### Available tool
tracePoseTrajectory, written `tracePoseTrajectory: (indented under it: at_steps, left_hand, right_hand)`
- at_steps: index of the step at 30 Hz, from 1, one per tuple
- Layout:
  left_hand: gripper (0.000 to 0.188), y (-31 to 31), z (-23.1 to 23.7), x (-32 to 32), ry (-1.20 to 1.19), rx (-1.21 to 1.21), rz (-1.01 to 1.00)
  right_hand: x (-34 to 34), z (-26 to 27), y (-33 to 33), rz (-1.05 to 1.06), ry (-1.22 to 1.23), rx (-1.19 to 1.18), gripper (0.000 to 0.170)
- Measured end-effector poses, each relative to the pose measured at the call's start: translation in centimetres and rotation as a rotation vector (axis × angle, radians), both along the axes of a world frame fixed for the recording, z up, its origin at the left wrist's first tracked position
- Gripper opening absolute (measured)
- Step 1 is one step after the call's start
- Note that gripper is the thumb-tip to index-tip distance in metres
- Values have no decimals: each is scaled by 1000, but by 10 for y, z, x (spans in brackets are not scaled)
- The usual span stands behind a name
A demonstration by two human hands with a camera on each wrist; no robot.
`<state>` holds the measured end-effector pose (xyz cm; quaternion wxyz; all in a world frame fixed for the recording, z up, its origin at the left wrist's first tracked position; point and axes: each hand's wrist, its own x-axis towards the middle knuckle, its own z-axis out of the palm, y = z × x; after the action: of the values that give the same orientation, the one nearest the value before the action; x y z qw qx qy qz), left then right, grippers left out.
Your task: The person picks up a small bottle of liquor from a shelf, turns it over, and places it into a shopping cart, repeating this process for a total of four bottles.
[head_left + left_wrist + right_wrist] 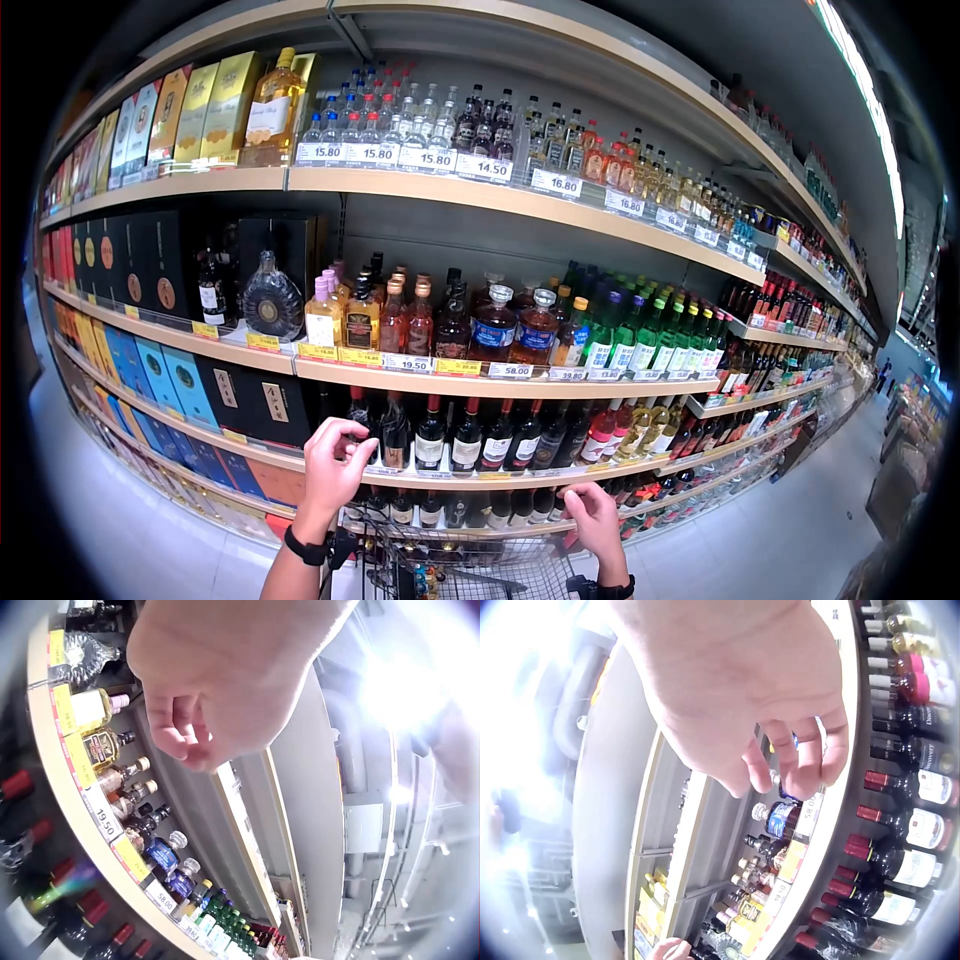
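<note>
Dark glass wine bottles point(466, 440) line the shelf point(500, 484) at lower centre, beyond the left hand point(335, 465) and right hand point(595, 515), whose loosely bent fingers point(808, 761) hold nothing. A careless forward reach could topple one, since they stand closely packed.

"What's that middle shelf point(500, 386) carrying?"
"I'm seeing green bottles point(645, 338) crowding its right end, blue-labelled bottles point(493, 335) standing near its front edge, dark wine bottles point(466, 446) lining the lower shelf point(520, 482)."
</note>
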<state>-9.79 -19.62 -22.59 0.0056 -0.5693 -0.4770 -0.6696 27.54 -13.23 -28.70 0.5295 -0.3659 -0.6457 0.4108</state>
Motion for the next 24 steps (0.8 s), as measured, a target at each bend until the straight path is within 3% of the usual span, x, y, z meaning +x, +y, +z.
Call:
tracePoseTrajectory:
  at_steps: [4, 6, 8, 12, 16, 18, 19, 24]
  left_hand:
    - [10, 20, 13, -13, 35, -35, -52]
    - [12, 20, 37, -5, -6, -91, -199]
    - [28, 27, 59, -2, 192, -52, -153]
    - [25, 52, 95, 4, 388, 141, -106]
    - [11, 102, 134, 2, 306, 323, -95]
    - [5, 128, 155, 1, 133, 286, -220]
    - [1, 132, 172, 8, 191, 336, -105]
    - [20, 166, 237, 21, 277, 308, 65]
  right_hand:
    - [10, 11, -10, 27, -140, -106, 19]
    - [5, 7, -8, 10, -59, -5, 19]
    - [3, 12, -9, 24, 23, 16, 18]
    - [7, 33, -17, 14, 57, -25, 17]
    - [22, 28, -13, 46, 67, 17, 17]
    - [30, 27, -13, 46, 78, -1, 18]
    - [34, 26, -14, 41, 87, -6, 19]
    - [55, 23, -15, -34, 124, 71, 20]
